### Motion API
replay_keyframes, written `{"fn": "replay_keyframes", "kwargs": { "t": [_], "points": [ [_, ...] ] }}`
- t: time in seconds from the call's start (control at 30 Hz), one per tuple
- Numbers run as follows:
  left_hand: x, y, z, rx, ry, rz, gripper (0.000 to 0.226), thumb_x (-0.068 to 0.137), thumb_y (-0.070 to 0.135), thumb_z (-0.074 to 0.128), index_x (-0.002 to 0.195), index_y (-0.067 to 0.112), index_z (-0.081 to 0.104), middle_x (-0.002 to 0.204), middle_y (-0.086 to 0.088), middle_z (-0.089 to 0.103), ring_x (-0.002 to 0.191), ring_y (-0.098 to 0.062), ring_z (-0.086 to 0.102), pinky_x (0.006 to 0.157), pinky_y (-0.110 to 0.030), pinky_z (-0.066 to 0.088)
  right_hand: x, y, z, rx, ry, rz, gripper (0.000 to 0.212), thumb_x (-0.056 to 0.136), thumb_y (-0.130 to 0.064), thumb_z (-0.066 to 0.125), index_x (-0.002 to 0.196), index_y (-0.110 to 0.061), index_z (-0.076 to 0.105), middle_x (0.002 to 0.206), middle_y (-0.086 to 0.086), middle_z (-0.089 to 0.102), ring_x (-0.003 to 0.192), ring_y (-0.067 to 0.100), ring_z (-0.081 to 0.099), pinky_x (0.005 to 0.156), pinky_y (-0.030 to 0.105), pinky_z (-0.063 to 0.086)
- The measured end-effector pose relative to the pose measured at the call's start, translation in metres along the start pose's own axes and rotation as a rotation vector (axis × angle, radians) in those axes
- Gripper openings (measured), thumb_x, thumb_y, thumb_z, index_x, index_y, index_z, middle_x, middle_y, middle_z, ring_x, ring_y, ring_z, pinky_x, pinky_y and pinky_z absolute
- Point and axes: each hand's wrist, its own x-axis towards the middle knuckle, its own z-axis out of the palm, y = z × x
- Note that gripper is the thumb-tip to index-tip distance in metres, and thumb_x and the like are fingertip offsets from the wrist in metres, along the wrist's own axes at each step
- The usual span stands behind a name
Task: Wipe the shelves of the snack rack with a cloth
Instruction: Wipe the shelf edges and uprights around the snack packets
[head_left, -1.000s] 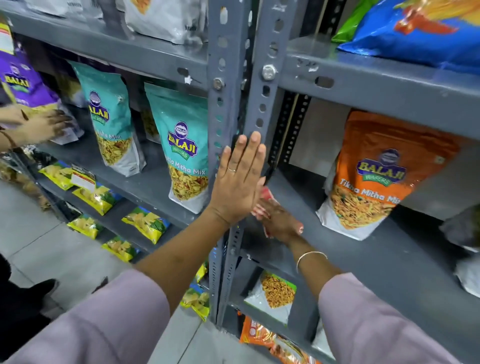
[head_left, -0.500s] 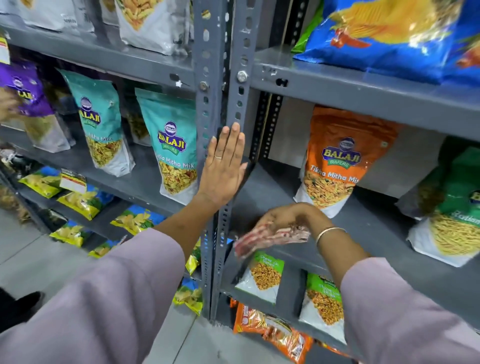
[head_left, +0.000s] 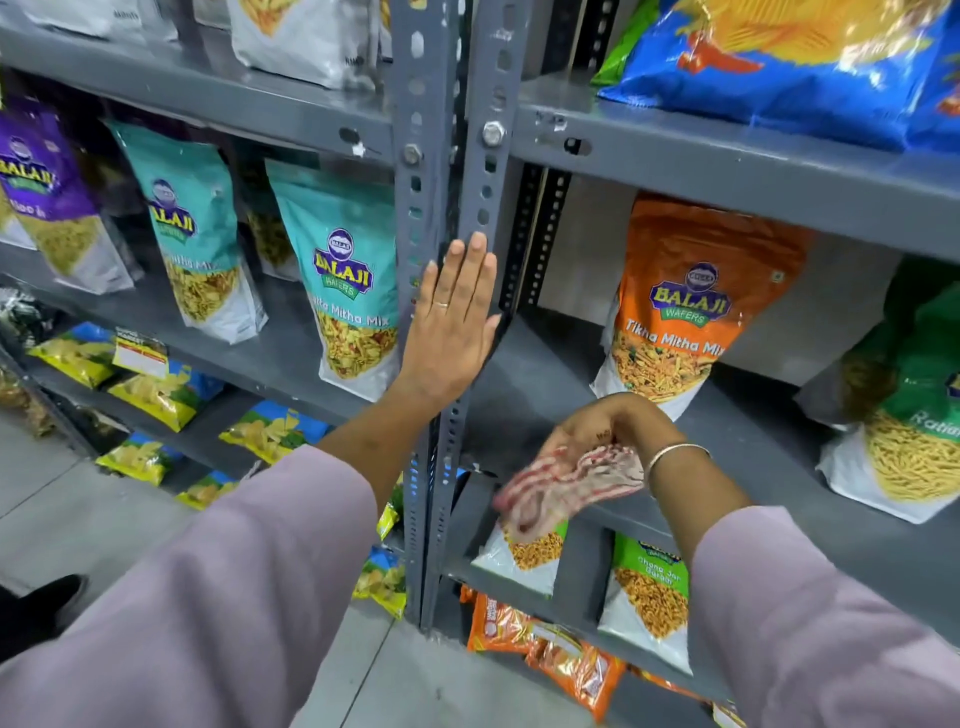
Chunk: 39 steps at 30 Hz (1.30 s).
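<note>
A grey steel snack rack fills the view, with a bare stretch of its middle right shelf (head_left: 550, 384) in front of me. My left hand (head_left: 452, 327) lies flat, fingers together, against the perforated upright posts (head_left: 485, 171) between the two bays. My right hand (head_left: 608, 431) is curled at the shelf's front edge and grips a red-and-white striped cloth (head_left: 561, 483), which hangs over the edge, blurred. An orange Balaji snack bag (head_left: 685, 312) stands upright on that shelf behind my right hand.
Teal bags (head_left: 343, 270) and a purple bag (head_left: 41, 187) stand on the left bay's shelf. A green bag (head_left: 914, 395) stands at far right, a blue bag (head_left: 789, 57) on the shelf above. Small packets fill lower shelves. Grey tiled floor (head_left: 67, 514) lies lower left.
My right hand has drawn the cloth from deep by the post out to the shelf's front edge. The left hand stays on the posts. Another person's hand at far left is gone from view.
</note>
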Motion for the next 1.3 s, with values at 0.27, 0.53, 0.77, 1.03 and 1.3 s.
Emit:
{"fn": "replay_keyframes", "kwargs": {
  "t": [0.27, 0.53, 0.77, 1.03, 1.3],
  "points": [
    [0.000, 0.000, 0.001, 0.001, -0.001, 0.008, 0.085, 0.089, 0.027, 0.038, 0.142, 0.010, -0.027, 0.147, -0.002, -0.038, 0.138, -0.017, -0.026, 0.114, -0.036, -0.010, 0.065, 0.012, 0.003, 0.115, 1.324, 0.065, 0.032, 0.089, -0.022, 0.055, 0.118, -0.012, 0.066, 0.114, 0.017, 0.071, 0.102, 0.031, 0.069, 0.085, 0.037, 0.056],
    [0.002, 0.001, -0.002, 0.027, -0.014, 0.002, 0.088, 0.090, 0.027, 0.040, 0.141, 0.011, -0.029, 0.151, -0.004, -0.030, 0.136, -0.017, -0.029, 0.114, -0.036, -0.010, 0.102, 0.029, 0.017, -0.490, 1.109, 0.144, 0.068, 0.096, -0.056, 0.003, 0.154, -0.020, 0.006, 0.163, 0.001, 0.002, 0.151, 0.019, 0.001, 0.124, 0.043, 0.003],
    [0.001, -0.001, 0.005, -0.003, 0.024, 0.032, 0.083, 0.090, 0.025, 0.036, 0.142, 0.013, -0.027, 0.148, -0.002, -0.036, 0.138, -0.016, -0.026, 0.114, -0.035, -0.011, 0.111, 0.029, -0.011, -0.628, 1.072, -0.115, 0.069, 0.092, -0.059, -0.004, 0.153, -0.028, 0.006, 0.162, -0.005, -0.002, 0.150, 0.017, -0.004, 0.124, 0.036, 0.001],
    [0.005, 0.000, 0.005, 0.044, 0.090, 0.013, 0.058, 0.077, 0.018, 0.050, 0.129, 0.004, 0.030, 0.126, -0.025, 0.056, 0.125, -0.034, 0.027, 0.113, -0.034, -0.002, 0.129, 0.009, -0.071, -0.200, 1.246, 0.311, 0.059, 0.100, -0.040, 0.017, 0.154, -0.020, 0.000, 0.163, 0.002, -0.005, 0.150, 0.026, -0.004, 0.123, 0.044, -0.002],
    [0.004, -0.003, 0.010, 0.022, 0.096, 0.018, 0.050, 0.082, 0.019, 0.041, 0.129, 0.005, 0.032, 0.126, -0.023, 0.056, 0.125, -0.034, 0.028, 0.114, -0.035, -0.001, 0.137, 0.040, -0.138, -0.146, 1.302, 0.325, 0.063, 0.094, -0.048, 0.029, 0.152, -0.030, 0.011, 0.161, 0.009, 0.014, 0.148, 0.033, 0.014, 0.122, 0.048, 0.011]
  ]
}}
